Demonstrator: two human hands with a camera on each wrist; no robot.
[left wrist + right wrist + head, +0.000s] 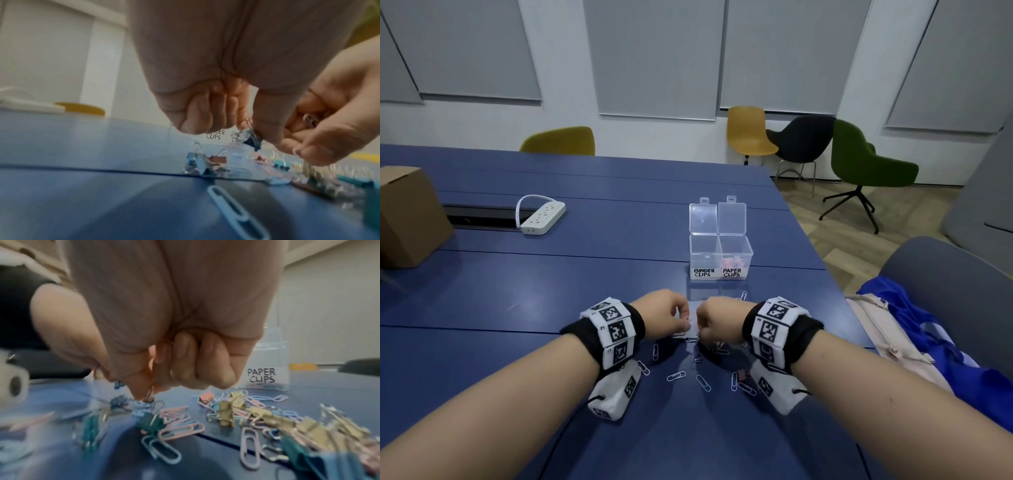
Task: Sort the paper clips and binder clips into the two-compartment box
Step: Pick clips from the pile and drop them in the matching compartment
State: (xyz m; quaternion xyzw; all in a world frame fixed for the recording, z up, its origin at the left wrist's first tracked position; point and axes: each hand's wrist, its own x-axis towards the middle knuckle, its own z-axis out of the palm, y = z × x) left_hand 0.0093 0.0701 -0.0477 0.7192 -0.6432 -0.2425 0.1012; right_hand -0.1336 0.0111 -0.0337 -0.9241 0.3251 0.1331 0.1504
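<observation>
Dark binder clip (pixel 252 141) — wire handles up, left hand (pixel 205 73) grip

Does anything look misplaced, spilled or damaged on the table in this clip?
Nothing stands out. The clear box stands upright with both lids open; pink clips sit only in its compartment labelled PAPER CLIPS. The mixed clips loose on the blue table are simply the unsorted pile.

The blue surface (pixel 592 284) carries a clear two-compartment box (pixel 720 255) with both lids up — pink paper clips lie in its right compartment. Near the front edge, loose paper clips (pixel 676 376) and binder clips (pixel 227 416) lie scattered together. Farther left sit a white power strip (pixel 543 217) and a cardboard box (pixel 409 216).
</observation>
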